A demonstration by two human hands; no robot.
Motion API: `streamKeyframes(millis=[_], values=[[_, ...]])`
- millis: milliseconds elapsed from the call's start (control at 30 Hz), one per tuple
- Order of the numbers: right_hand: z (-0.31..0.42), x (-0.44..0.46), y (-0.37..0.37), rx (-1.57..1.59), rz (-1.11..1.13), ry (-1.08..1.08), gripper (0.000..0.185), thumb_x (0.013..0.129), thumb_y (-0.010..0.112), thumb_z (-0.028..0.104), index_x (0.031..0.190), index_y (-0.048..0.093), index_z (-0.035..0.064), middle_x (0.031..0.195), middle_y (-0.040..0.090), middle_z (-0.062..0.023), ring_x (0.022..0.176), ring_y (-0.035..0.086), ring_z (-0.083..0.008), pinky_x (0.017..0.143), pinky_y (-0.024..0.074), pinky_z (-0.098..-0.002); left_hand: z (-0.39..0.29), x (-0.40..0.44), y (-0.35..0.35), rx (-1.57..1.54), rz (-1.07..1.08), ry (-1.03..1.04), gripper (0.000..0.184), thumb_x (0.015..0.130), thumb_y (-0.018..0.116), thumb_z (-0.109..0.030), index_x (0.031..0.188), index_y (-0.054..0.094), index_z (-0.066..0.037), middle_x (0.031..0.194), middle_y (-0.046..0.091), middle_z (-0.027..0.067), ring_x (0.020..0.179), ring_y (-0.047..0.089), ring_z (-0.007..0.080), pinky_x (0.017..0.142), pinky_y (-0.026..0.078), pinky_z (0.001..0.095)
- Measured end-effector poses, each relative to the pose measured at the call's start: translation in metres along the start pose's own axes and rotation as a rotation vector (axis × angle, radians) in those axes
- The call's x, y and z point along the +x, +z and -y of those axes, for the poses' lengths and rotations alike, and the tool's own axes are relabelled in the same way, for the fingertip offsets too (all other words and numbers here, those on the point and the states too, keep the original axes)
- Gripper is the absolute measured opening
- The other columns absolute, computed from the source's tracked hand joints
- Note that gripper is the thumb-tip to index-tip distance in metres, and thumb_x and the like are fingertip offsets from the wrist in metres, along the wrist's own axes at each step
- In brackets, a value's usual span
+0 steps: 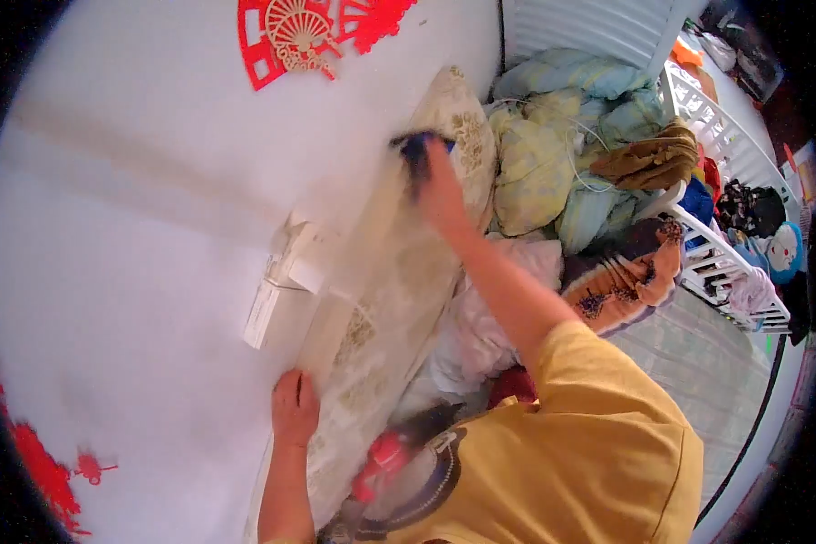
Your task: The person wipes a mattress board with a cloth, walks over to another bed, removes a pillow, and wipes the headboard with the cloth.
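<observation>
My right hand, blurred by motion, is closed around a dark blue cloth at the upper end of a cream headboard with gold floral patterns. At the lower end of its pale top ledge, my left hand rests with its fingers curled over the edge. Between my hands, a white box-like object stands against the wall side of the ledge. Its exact kind is unclear.
Crumpled yellow and blue bedding, a brown cloth and an orange-brown blanket lie right of the headboard. White crib rails stand beyond them. Red decorations hang on the white wall.
</observation>
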State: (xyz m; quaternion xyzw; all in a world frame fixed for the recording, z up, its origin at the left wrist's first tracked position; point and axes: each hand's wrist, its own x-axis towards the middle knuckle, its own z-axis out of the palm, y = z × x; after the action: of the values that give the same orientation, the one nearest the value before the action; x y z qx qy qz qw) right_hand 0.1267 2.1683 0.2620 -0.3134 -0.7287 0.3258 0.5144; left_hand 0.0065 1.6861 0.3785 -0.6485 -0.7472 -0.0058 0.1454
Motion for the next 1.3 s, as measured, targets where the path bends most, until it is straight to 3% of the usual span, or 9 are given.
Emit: streamKeyframes(millis=[167,333,467,667,700,833,900,1000,1300], values=[[0.035,-0.054,-0.009,-0.081,0.056,-0.086,0.078,0.090,0.064,0.004,0.158,0.026,0.0004,0.163,0.029,-0.0269,0.152,0.026,-0.0399,0.127,0.0186,-0.0434,-0.003,0.008,-0.008,0.004,0.008,0.021,0.042,0.085,0.066,-0.001,0.127,0.060,-0.001,0.124,0.060,0.0177,0.114,0.059,0.0384,0.096,0.051,0.0496],[0.008,0.028,-0.003,0.060,-0.092,0.275,0.066,0.101,0.059,0.016,0.158,0.029,0.0015,0.149,0.049,-0.0259,0.136,0.050,-0.0371,0.112,0.0398,-0.0404,0.003,0.001,0.002,-0.024,-0.004,0.030,0.045,0.084,0.065,0.000,0.128,0.058,-0.001,0.127,0.059,0.0189,0.115,0.059,0.0397,0.097,0.050,0.0501],[-0.033,0.054,0.007,-0.059,-0.268,0.134,0.060,0.102,0.059,0.017,0.156,0.035,0.0064,0.141,0.056,-0.0263,0.124,0.059,-0.0385,0.104,0.0468,-0.0428,0.003,-0.003,-0.003,-0.014,0.014,0.042,0.046,0.083,0.065,0.000,0.129,0.058,0.000,0.127,0.059,0.0200,0.116,0.058,0.0399,0.097,0.050,0.0507],[-0.042,0.063,0.000,-0.055,-0.193,0.336,0.058,0.103,0.057,0.021,0.156,0.037,0.0064,0.142,0.055,-0.0264,0.123,0.059,-0.0408,0.104,0.0470,-0.0435,0.003,-0.004,-0.002,-0.011,0.013,0.044,0.045,0.082,0.064,0.000,0.127,0.058,0.002,0.126,0.059,0.0207,0.114,0.059,0.0404,0.095,0.052,0.0507],[-0.036,0.049,0.008,-0.132,-0.331,0.132,0.058,0.103,0.057,0.023,0.156,0.037,0.0095,0.137,0.059,-0.0272,0.121,0.060,-0.0420,0.102,0.0478,-0.0440,0.004,-0.002,-0.001,-0.009,-0.006,0.052,0.045,0.082,0.064,0.000,0.126,0.059,0.002,0.126,0.059,0.0207,0.113,0.059,0.0404,0.094,0.052,0.0506],[0.035,-0.042,-0.020,-0.106,0.082,0.278,0.057,0.103,0.058,0.022,0.153,0.039,0.0038,0.124,0.069,-0.0221,0.118,0.064,-0.0364,0.101,0.0492,-0.0419,0.001,-0.001,-0.003,0.019,-0.033,0.053,0.041,0.084,0.065,0.001,0.125,0.060,0.002,0.124,0.060,0.0191,0.110,0.061,0.0386,0.092,0.053,0.0485],[0.036,-0.077,-0.034,0.201,0.382,0.565,0.056,0.101,0.062,0.029,0.147,0.046,0.0009,0.129,0.068,-0.0170,0.116,0.065,-0.0331,0.103,0.0494,-0.0436,0.001,0.003,-0.003,0.024,-0.060,0.049,0.041,0.084,0.065,0.001,0.125,0.060,0.001,0.122,0.061,0.0178,0.109,0.061,0.0374,0.092,0.054,0.0476],[0.050,-0.111,-0.066,1.388,0.148,1.203,0.053,0.100,0.063,0.037,0.139,0.055,0.0028,0.133,0.065,-0.0150,0.119,0.064,-0.0328,0.105,0.0486,-0.0479,0.001,0.002,0.000,0.045,-0.075,0.039,0.043,0.085,0.066,0.001,0.128,0.059,-0.002,0.123,0.060,0.0160,0.110,0.061,0.0360,0.092,0.054,0.0458],[0.065,-0.091,-0.107,1.634,0.307,1.209,0.062,0.098,0.058,0.052,0.139,0.056,0.0059,0.131,0.066,-0.0173,0.116,0.065,-0.0382,0.104,0.0508,-0.0543,-0.001,0.001,-0.005,0.020,-0.019,-0.012,0.051,0.081,0.066,-0.005,0.131,0.059,-0.004,0.129,0.058,0.0147,0.115,0.059,0.0356,0.095,0.051,0.0462]])
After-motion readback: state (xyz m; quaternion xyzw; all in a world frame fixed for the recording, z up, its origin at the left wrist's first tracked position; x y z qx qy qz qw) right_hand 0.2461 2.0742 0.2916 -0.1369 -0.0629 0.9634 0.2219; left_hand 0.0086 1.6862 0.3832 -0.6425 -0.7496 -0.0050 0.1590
